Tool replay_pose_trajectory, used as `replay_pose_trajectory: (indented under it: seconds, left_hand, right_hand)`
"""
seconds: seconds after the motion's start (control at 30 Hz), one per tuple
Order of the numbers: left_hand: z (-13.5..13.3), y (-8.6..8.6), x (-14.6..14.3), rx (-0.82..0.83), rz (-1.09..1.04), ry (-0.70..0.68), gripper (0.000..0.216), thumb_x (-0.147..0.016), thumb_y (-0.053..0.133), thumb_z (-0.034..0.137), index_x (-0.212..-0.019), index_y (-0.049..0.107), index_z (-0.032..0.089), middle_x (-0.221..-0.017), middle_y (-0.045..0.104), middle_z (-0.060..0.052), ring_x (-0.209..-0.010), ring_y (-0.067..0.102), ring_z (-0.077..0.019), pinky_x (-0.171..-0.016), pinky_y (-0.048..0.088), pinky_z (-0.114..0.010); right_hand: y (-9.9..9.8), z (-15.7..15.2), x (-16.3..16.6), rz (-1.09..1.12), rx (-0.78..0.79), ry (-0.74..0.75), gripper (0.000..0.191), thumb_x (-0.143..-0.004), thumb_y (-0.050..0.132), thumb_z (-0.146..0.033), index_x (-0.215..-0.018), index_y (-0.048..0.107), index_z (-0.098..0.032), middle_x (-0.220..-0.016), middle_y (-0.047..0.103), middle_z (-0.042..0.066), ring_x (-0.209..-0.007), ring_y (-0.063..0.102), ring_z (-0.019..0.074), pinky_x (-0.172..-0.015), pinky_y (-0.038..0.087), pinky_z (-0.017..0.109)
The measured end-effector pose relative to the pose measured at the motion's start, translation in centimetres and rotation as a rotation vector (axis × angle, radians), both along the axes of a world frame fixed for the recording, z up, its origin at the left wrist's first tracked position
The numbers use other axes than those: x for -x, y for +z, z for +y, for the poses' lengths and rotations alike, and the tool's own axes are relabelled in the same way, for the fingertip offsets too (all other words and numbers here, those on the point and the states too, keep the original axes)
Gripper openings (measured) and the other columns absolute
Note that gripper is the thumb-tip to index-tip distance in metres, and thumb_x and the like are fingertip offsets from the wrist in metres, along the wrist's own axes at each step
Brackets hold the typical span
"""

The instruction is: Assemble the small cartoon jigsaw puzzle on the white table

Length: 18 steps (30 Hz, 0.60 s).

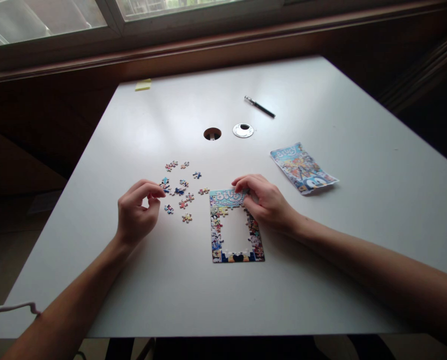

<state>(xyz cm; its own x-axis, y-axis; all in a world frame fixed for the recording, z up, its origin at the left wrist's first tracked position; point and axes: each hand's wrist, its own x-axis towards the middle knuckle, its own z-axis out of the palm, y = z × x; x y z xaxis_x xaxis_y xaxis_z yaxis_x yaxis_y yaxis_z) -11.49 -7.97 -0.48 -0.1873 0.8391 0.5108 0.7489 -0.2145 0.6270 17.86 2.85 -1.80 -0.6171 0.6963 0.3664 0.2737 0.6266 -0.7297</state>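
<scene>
My left hand [139, 210] is at the left of a loose group of small jigsaw pieces [179, 191]. Its thumb and index finger curl into a near ring, tips close together; anything between them is too small to make out. In front of me lies a partly filled jigsaw puzzle [237, 257], with its border and a "Bluey" title strip along the top and a bare white middle. My right hand [266, 202] bends over the puzzle's upper right corner, thumb and index finger on its top edge and title. The palm hides part of the right border.
A crumpled printed "Bluey" picture sheet [302, 167] lies to the right. Farther back are a black pen [261, 107], a round cable hole [212, 134] and its silver cover [243, 130]. A yellow sticky note [143, 85] is by the far left edge of the white table [193, 295].
</scene>
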Motion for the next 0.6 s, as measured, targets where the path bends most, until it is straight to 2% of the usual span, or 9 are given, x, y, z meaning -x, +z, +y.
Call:
replay_pose_trajectory:
  seconds: [0.43, 0.6]
  left_hand:
    - [-0.04, 0.14, 0.01, -0.002, 0.016, 0.021, 0.023, -0.072, 0.053, -0.001, -0.075, 0.064, 0.019, -0.082, 0.064, -0.002, -0.077, 0.062, -0.0160, -0.069, 0.050, -0.029]
    - [0.18, -0.57, 0.39, -0.032, -0.046, 0.136, 0.031, -0.067, 0.054, 0.001, -0.091, 0.061, 0.020, -0.085, 0.062, -0.001, -0.077, 0.060, -0.0146, -0.066, 0.049, -0.026]
  right_hand:
    - [-0.16, 0.11, -0.06, -0.008, -0.003, 0.003, 0.031, -0.074, 0.049, 0.001, -0.093, 0.058, -0.022, -0.104, 0.068, 0.008, -0.102, 0.061, 0.0254, -0.093, 0.049, 0.043]
    - [-0.21, 0.13, -0.07, -0.004, -0.004, 0.007, 0.031, -0.075, 0.049, 0.001, -0.093, 0.058, -0.022, -0.105, 0.067, 0.008, -0.103, 0.061, 0.0252, -0.093, 0.049, 0.043]
